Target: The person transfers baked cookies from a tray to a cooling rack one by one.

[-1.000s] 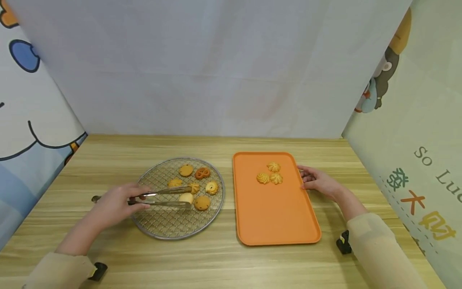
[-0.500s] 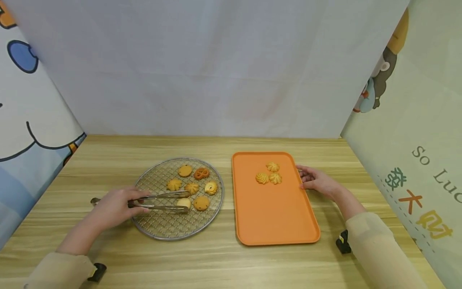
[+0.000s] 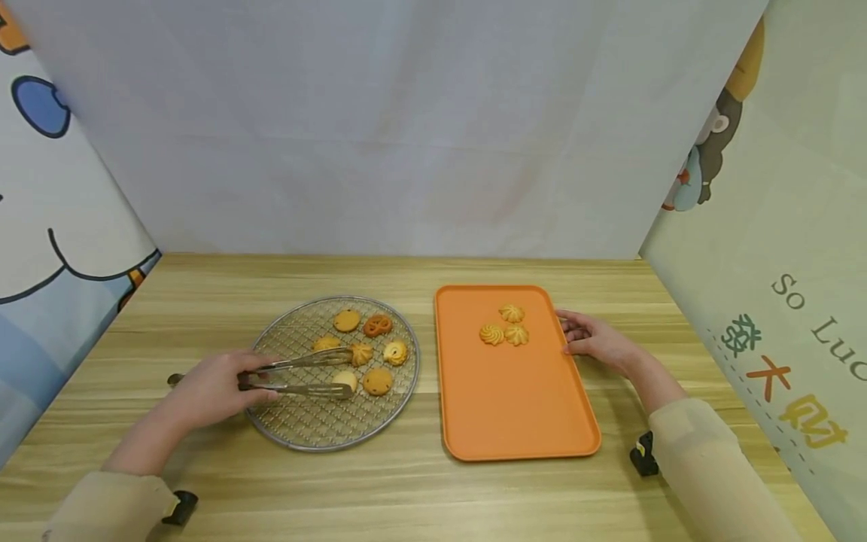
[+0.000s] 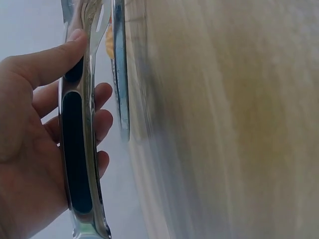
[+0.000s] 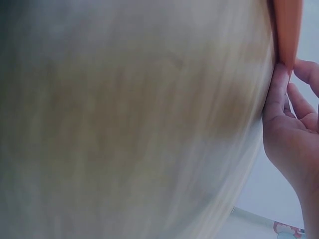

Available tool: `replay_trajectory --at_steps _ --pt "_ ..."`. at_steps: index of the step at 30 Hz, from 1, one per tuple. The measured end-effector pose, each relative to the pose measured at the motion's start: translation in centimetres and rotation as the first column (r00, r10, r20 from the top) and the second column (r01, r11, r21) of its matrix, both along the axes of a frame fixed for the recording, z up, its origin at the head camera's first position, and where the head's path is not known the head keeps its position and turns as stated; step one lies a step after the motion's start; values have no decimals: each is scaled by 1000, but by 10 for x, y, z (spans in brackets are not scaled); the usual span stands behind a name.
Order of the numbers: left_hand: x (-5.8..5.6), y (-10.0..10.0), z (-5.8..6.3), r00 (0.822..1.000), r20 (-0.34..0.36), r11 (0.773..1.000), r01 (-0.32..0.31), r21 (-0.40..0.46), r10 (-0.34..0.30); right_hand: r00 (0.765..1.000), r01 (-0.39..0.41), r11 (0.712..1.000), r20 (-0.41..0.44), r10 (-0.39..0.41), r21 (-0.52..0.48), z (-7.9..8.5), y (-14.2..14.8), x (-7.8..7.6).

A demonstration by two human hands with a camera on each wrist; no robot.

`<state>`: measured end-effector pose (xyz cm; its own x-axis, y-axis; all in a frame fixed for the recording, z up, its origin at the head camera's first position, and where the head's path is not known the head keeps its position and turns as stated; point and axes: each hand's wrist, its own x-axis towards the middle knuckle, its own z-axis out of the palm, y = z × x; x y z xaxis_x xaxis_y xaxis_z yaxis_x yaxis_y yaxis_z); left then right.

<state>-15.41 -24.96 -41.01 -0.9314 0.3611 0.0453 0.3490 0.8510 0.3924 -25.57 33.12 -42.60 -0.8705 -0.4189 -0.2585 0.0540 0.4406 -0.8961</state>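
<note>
- I have the left hand (image 3: 215,390) curled round the metal tongs (image 3: 314,390). The two arms of the tongs are apart, pointing toward the right hand's side. I think this gap lets a cookie fit in.
- The right hand (image 3: 599,346) holds the edge of the orange tray (image 3: 518,399), on the side away from the left hand. My guess is that this is so the tray does not slide.
- The round wire rack (image 3: 298,421) lies on the tabletop (image 3: 406,497), under the tongs and just past the left hand. It seems put there so the tongs can reach it easily.
- I count seven cookies on the rack. The pale round cookie (image 3: 345,379) shows between the arms of the tongs, right by the near arm. I cannot tell if they touch.
- By the tip of the far arm is a star cookie (image 3: 361,354). That arm hides part of a flower cookie (image 3: 326,342).
- Farther from the left hand are a pretzel (image 3: 378,325), a swirl cookie (image 3: 396,353) and two spotted round cookies (image 3: 377,382).
- The tray has three ridged cookies (image 3: 517,334) in a small bunch, near the right hand's fingers.
</note>
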Motion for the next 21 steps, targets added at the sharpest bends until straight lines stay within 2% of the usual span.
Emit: replay_trajectory --at_steps 10,13,21 --pt "0 -1 8 997 82 999 -20 45 16 1000 1 1000 -16 -1 14 0 0 1" --pt "-1 2 13 997 78 999 -20 40 16 1000 -1 1000 -8 1 11 1 0 1" --pt "-7 11 26 1000 8 1000 25 12 -25 1000 0 1000 -2 0 8 2 1 2"
